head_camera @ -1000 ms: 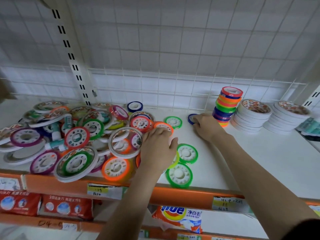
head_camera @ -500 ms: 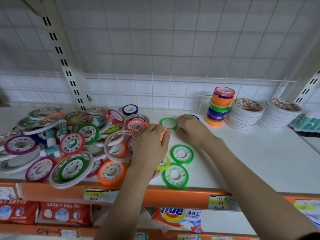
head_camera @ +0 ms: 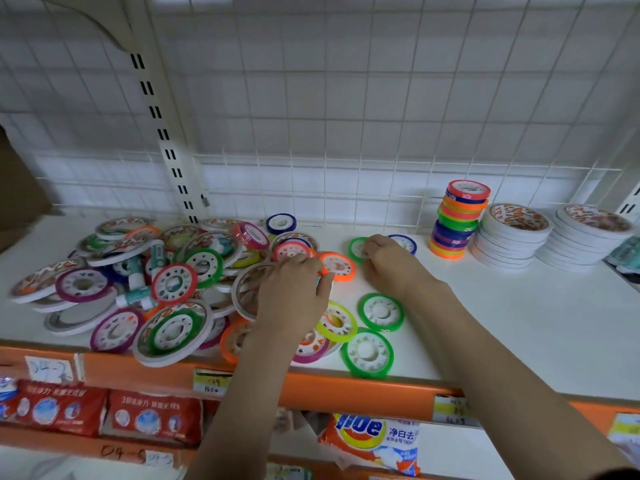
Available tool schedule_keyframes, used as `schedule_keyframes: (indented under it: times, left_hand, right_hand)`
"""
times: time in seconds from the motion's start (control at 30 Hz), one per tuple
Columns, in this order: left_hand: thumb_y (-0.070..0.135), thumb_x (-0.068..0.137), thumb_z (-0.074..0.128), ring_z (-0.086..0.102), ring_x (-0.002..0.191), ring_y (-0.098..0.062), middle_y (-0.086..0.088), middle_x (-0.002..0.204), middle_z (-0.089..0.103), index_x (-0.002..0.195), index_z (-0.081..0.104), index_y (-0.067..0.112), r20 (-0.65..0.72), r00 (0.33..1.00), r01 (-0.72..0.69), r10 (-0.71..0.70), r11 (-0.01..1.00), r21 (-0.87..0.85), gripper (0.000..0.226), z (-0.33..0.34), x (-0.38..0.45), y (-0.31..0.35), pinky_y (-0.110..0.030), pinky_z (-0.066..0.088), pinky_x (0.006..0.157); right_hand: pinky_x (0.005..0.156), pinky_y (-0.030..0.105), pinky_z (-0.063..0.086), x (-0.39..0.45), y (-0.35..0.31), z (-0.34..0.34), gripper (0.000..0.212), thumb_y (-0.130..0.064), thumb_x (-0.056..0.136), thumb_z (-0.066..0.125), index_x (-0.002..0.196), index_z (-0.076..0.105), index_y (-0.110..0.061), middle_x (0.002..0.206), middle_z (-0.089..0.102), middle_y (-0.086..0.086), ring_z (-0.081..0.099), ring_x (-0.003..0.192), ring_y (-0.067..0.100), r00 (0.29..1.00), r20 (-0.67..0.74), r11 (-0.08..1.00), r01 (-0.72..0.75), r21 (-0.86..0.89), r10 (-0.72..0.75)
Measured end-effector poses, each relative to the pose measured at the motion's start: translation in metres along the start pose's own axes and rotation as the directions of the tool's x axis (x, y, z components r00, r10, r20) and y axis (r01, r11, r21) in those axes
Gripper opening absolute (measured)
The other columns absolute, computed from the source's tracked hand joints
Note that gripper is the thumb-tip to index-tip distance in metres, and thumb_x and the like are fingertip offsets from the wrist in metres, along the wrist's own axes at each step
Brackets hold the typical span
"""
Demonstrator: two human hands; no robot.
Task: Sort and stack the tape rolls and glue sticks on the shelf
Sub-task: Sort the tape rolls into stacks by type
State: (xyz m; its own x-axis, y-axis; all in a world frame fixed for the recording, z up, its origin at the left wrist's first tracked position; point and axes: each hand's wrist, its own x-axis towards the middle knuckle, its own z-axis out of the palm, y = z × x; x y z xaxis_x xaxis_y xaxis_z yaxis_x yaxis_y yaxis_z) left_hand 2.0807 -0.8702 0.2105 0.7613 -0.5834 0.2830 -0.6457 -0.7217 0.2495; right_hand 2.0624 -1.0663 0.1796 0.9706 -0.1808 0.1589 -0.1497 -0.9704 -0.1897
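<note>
Left hand (head_camera: 294, 299) palm down at the pile's right edge on the shelf (head_camera: 519, 323), fingertips curled, touching the orange tape roll (head_camera: 337, 266); whether gripped, cannot tell. Right hand (head_camera: 391, 261) just beside, fingers curled over the green tape roll (head_camera: 356, 247), blue roll (head_camera: 405, 242) behind. Coloured stack (head_camera: 459, 220) well right. Glue stick (head_camera: 136, 296) lying in the pile.

Blurred price labels (head_camera: 212, 382), unreadable writing

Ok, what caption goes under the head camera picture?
Two hands sort loose tape rolls beside neat stacks on a shelf.
</note>
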Motion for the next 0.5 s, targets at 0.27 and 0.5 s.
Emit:
schedule_keyframes:
  times: [0.27,0.5]
  left_hand:
    - [0.037,0.094,0.047,0.046,0.119,-0.023,-0.005,0.126,0.051,0.124,0.055,0.017,0.144,0.988,-0.067,0.06,0.997,0.044,0.037,0.01,0.027,0.017,-0.035,0.036,0.096]
    - [0.036,0.095,0.047,0.042,0.121,-0.025,-0.006,0.128,0.046,0.125,0.053,0.01,0.283,0.957,-0.105,0.061,0.984,0.143,0.04,0.028,0.045,0.024,-0.036,0.038,0.094]
  right_hand:
    - [0.092,0.036,0.044,-0.056,0.004,-0.023,0.031,-0.01,0.093,0.05,0.121,0.056,0.001,0.126,0.051,0.012,0.048,0.115,0.029,0.976,-0.193,0.992,-0.077,0.104,0.096]
    - [0.099,0.03,0.04,-0.1,0.007,-0.018,0.032,-0.01,0.093,0.05,0.122,0.056,0.003,0.13,0.051,0.014,0.048,0.119,0.029,0.961,-0.231,0.981,-0.117,0.154,0.151]
